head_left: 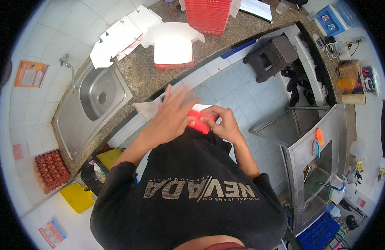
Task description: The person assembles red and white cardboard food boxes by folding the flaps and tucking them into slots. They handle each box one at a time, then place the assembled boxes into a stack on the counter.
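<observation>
A red-and-white cardboard box blank [200,126], partly folded, is in front of my dark shirt, just past the counter's edge. Its white flap [145,109] sticks out to the left behind my wrist. My right hand [225,125] pinches the red part between thumb and fingers. My left hand [171,114] lies over the blank's left side with its fingers stretched and apart, some smeared by motion. Its thumb is against the red card. Much of the blank is hidden behind my hands. A similar box [173,48], white inside with its lid up, stands on the counter ahead.
Flat white box blanks [123,35] lie stacked left of the open box. A tall stack of red boxes [207,16] stands at the back. On the left is a steel sink [92,89]; egg trays [51,170] sit below it. A dark stool [272,58] is ahead right.
</observation>
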Demonstrator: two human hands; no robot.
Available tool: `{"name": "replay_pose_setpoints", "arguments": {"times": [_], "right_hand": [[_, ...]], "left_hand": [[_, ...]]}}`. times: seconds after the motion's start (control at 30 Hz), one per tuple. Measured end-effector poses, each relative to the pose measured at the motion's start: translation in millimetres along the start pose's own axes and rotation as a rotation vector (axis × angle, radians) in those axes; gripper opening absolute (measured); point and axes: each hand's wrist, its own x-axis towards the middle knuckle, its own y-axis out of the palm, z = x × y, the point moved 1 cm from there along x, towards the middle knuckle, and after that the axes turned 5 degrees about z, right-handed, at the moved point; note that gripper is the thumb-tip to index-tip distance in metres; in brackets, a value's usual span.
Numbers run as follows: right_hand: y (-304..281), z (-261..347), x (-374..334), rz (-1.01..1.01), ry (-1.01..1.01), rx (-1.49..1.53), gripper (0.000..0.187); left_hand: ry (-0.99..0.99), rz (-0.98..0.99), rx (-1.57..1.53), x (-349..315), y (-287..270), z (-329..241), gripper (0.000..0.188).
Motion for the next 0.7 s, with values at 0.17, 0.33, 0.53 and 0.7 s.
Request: {"name": "replay_pose_setpoints", "arguments": {"times": [0.17, 0.33, 0.53, 0.7], "right_hand": [[7.9, -33.2, -19.6, -0.366, 0.113, 0.107, 0.020], [19.7, -12.9, -39.6, -0.394, -0.076, 0.130, 0.014], [13.0, -15.0, -49.3, -0.383, 0.044, 0.148, 0.014], [6.5, 0.2, -51.3, -0.261, 0.092, 0.149, 0.014]], "left_hand": [[-0.202, -0.328, -0.361, -16.7, 31.0, 6.9, 0.020], [-0.401, -0.407, -0.740, -12.2, 74.0, 33.7, 0.027], [-0.087, -0.179, -0.870, -8.8, 55.7, 54.3, 0.025], [0.134, 0.039, -0.559, -2.1, 27.1, 29.0, 0.020]]}}
